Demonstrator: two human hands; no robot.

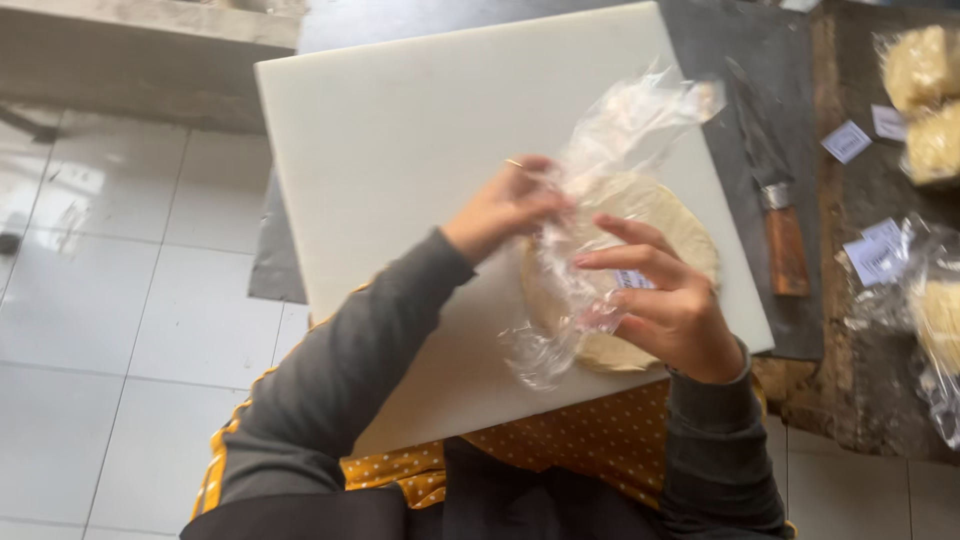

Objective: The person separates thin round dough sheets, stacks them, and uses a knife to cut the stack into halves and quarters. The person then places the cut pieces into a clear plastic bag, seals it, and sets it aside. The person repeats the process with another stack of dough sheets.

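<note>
A: Left hand (505, 205) is pinching the clear plastic bag (590, 230), fingers bunched on the film near the upper left rim of the flatbread stack (665, 225).

B: And the right hand (665, 305)?

A: Half-open, fingers curling around the near right edge of the stack, thumb and forefinger gripping film and bread together. The stack is lying between the two hands, touching both; neither is nearer.

B: Which way is the bag running?

A: Its long axis is slanting away from the right hand, from a loose crumpled end just beside the wrist toward a flared open mouth beyond the left hand's fingertips. The stack is sitting mid-length, partly out of the film on the right side.

B: Room around it?

A: The white cutting board (400, 150) is lying bare to the left of the left hand and beyond it. Right of the right hand, the board's edge is close; just past it a wooden-handled knife (775, 210) is resting on the dark slab, blade pointing away. More bagged packets (925, 95) are sitting farther right.
</note>
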